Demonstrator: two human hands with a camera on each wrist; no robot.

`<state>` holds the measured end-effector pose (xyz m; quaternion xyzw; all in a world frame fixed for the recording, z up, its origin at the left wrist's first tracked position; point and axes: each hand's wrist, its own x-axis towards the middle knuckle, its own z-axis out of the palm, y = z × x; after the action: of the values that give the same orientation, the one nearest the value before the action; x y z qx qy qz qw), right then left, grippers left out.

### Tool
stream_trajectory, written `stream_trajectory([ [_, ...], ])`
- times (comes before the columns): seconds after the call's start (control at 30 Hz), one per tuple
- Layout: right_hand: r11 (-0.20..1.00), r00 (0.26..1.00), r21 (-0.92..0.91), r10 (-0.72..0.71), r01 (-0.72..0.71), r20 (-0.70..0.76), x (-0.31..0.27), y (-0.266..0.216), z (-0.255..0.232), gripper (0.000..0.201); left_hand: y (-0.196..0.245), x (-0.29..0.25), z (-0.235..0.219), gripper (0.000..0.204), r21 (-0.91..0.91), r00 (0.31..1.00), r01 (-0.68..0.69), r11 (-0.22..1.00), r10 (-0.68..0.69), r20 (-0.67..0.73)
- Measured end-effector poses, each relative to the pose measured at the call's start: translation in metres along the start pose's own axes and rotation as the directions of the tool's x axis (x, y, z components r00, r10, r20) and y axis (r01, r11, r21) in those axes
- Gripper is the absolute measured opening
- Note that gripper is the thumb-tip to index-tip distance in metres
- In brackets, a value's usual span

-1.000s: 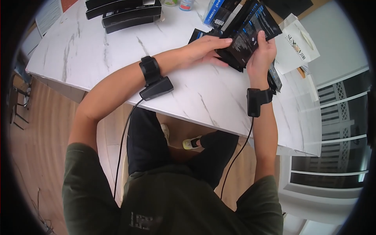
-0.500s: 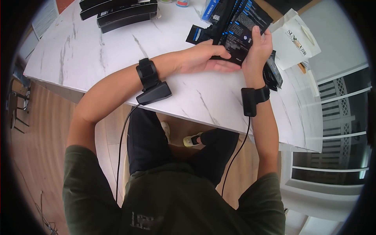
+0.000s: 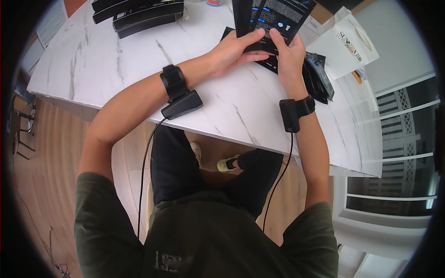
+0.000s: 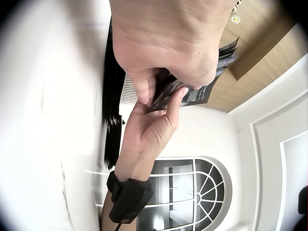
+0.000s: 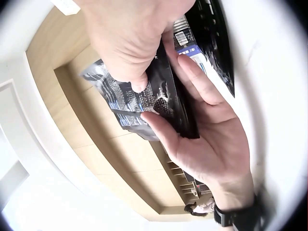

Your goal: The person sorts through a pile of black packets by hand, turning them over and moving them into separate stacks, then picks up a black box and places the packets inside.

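Observation:
Both hands hold a fanned bunch of black printed packets (image 3: pixel 278 16) above the back part of the table. The left hand (image 3: pixel 229 53) (image 4: pixel 168 41) grips their left side near the lower edge, thumb on the printed face. On the right side, the right hand (image 3: pixel 291 60) (image 5: pixel 130 38) pinches them, its thumb close to the left thumb. The right wrist view shows the packets' printed face (image 5: pixel 139 91) between the thumbs and the left palm (image 5: pixel 211 130). More black packets (image 3: pixel 317 81) lie on the table just right of the right hand.
Long black boxes (image 3: pixel 148 18) are stacked at the back left of the marble-patterned table (image 3: pixel 204 111). A white paper bag (image 3: pixel 345 46) lies at the back right, beyond the loose packets. A black cable (image 3: pixel 146 171) hangs from each wrist camera.
The right hand has shifted left, bringing the held packets left and slightly farther back. The left fingers, stretched under the bunch half a second ago, now wrap its lower left side.

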<state>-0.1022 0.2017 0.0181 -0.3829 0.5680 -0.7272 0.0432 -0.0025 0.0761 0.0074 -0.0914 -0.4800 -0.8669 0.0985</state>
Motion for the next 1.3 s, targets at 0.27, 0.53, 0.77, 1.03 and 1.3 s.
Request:
stream_trajectory([
  [0.27, 0.992, 0.975, -0.065, -0.12, 0.109, -0.185, 0.008, 0.0, -0.004, 0.03, 0.003, 0.004, -0.003, 0.044, 0.015, 0.983, -0.155, 0.988, 0.156, -0.099],
  [0.53, 0.939, 0.989, 0.343, 0.03, 0.022, -0.147, 0.013, -0.022, -0.018, 0.026, 0.0, 0.003, -0.006, 0.033, 0.157, 0.955, -0.188, 0.97, 0.218, -0.2],
  [0.77, 0.967, 0.962, 0.131, 0.19, -0.218, 0.198, -0.001, 0.0, 0.003, 0.032, -0.002, 0.004, -0.008, 0.032, 0.216, 0.946, -0.187, 0.958, 0.235, -0.225],
  [1.03, 0.997, 0.998, -0.049, 0.065, -0.064, 0.013, 0.003, 0.0, -0.002, 0.029, 0.006, 0.001, -0.004, 0.046, 0.207, 0.956, -0.172, 0.963, 0.214, -0.2],
  [1.3, 0.998, 0.991, -0.002, 0.056, -0.056, -0.12, 0.008, 0.003, -0.013, 0.028, -0.007, 0.013, -0.021, 0.044, 0.333, 0.914, -0.211, 0.919, 0.306, -0.265],
])
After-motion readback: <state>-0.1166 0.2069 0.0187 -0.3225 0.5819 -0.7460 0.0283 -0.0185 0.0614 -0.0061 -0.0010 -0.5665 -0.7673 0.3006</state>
